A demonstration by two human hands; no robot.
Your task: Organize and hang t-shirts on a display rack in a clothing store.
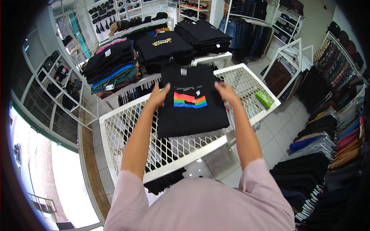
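Note:
A black folded T-shirt (193, 121) with a striped print in orange, green and blue lies before me on a white metal mesh rack top (185, 156). At its left edge is my left hand (159, 95), fingers pointing up and slightly blurred. My right hand (227, 91) is at the right edge, thumb and fingers near the cloth. Whether either hand grips the fabric cannot be told. The shirt's collar, with a pale label, points away from me.
Stacks of folded dark shirts (164, 46) stand on a table beyond the rack. A green packet (264, 99) lies at the mesh's right end. Hanging garments (315, 144) line the right side; a glazed wall (52, 101) is at left.

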